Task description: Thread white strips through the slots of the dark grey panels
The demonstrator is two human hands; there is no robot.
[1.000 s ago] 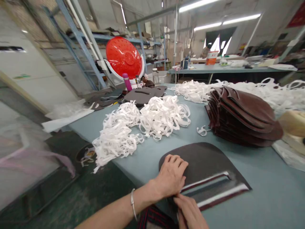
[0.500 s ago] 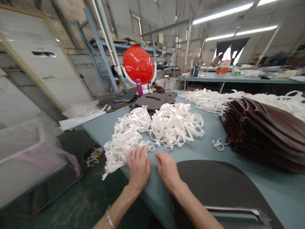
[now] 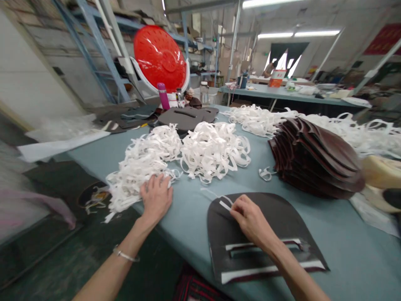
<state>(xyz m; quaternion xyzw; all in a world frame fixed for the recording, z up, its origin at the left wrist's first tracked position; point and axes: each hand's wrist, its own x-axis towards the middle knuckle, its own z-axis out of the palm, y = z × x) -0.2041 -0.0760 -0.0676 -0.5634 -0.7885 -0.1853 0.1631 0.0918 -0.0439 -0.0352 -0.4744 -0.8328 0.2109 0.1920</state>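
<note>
Bare tabletop (image 3: 186, 209) between left hand (image 3: 156, 198), fingers spread on edge-side strips (image 3: 138, 167), and right hand (image 3: 252, 218), fingers pinching white strip (image 3: 225, 205)

Ceiling tubes (image 3: 299, 34) are glowing white over the far side of the room, and daylight is perhaps coming through between the dark curtains (image 3: 286, 48), a spot showing too small and soft to be sure. The red dish (image 3: 159, 60) is throwing back pale glints, the brown stack (image 3: 316, 159) is catching a dull sheen, and the white strips (image 3: 214, 148) are standing out brightly against the bench (image 3: 188, 209), while the floor (image 3: 87, 263) is sinking into dimness. Wide-angle distortion is stretching the edges, and the pinkish sheeting (image 3: 31, 201) at far left is blurring.
</note>
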